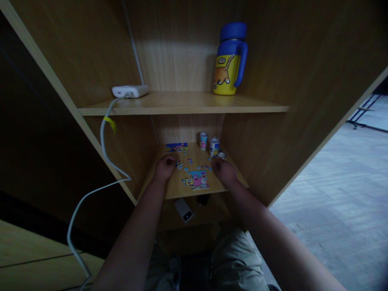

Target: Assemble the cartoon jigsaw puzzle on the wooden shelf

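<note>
My left hand (165, 167) is closed at the left of the lower shelf (154, 184), its fingertips beside a small cluster of puzzle pieces (179, 164). What its fingers hold, if anything, is too small to make out. Across from it, my right hand (223, 170) has curled fingers by the loose pieces (203, 167) on the right; its fingertips are dark and blurred. Between the hands and nearer the shelf's front edge lies a partly joined puzzle (198, 180) with pink and yellow cartoon figures. A colourful picture card (176, 147) lies at the back left.
Two small printed cans (203, 140) (214, 147) and a round lid (221, 155) stand at the back right. Above, the upper shelf (182, 110) holds a yellow-blue bottle (227, 60) and a white device (130, 91) with a cable (103, 137). A phone (183, 209) lies below.
</note>
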### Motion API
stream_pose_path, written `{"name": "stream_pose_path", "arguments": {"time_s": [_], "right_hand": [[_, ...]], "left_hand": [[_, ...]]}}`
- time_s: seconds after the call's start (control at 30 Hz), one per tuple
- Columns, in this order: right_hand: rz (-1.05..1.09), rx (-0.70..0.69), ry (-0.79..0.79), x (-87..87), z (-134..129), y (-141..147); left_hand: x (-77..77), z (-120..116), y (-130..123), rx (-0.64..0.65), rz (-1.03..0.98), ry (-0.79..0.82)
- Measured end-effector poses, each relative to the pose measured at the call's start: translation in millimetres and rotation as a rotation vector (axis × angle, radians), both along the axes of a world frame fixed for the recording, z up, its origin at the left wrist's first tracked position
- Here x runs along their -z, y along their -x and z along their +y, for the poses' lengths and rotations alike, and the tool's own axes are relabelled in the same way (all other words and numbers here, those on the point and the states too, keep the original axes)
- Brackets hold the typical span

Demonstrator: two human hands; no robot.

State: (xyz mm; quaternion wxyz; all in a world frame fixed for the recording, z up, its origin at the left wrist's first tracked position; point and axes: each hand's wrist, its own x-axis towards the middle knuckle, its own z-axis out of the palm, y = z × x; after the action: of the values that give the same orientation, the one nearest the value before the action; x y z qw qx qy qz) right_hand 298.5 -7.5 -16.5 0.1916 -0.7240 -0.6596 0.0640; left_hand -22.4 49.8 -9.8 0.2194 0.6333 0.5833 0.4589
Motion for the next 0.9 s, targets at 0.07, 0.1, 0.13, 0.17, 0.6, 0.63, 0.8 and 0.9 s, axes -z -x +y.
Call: {"name": "stream_pose_path", "arguments": {"time_s": [0.07,0.1,0.13,0.17,0.6,0.63,0.8,0.9], "right_hand": [[-0.007,0.000,-0.010,-0.5,-1.0,0.7],[-0.010,0.002,-0.013,-0.8,-1.3,1.1],[-0.013,0.007,-0.011,-1.0,-1.4,1.4],[-0.017,0.019,-0.007,-1.2,-1.4,1.6],[-0.051,0.091,0.006,-3.5,0.1,2.2],[-0.053,0.090,0.008,-3.7,0.0,2.6],[-0.070,0.065,0.012,-3.8,-1.4,5.2],[-0.077,0.052,0.025,-4.3,-2.5,6.3]], "left_hand": [[0.1,-0.3,0.6,-0.002,0.006,0.003],[0.4,-0.3,0.9,0.002,0.006,-0.001],[0.9,-0.1,1.2,0.008,0.007,-0.008],[1.4,0.2,1.5,0.013,0.007,-0.014],[0.4,0.0,-0.7,0.008,-0.017,-0.003],[0.4,0.0,-0.8,0.009,-0.015,-0.004],[-0.5,-1.3,-0.7,0.011,0.006,0.002],[-1.9,-2.3,-1.0,0.018,-0.001,-0.006]]}}
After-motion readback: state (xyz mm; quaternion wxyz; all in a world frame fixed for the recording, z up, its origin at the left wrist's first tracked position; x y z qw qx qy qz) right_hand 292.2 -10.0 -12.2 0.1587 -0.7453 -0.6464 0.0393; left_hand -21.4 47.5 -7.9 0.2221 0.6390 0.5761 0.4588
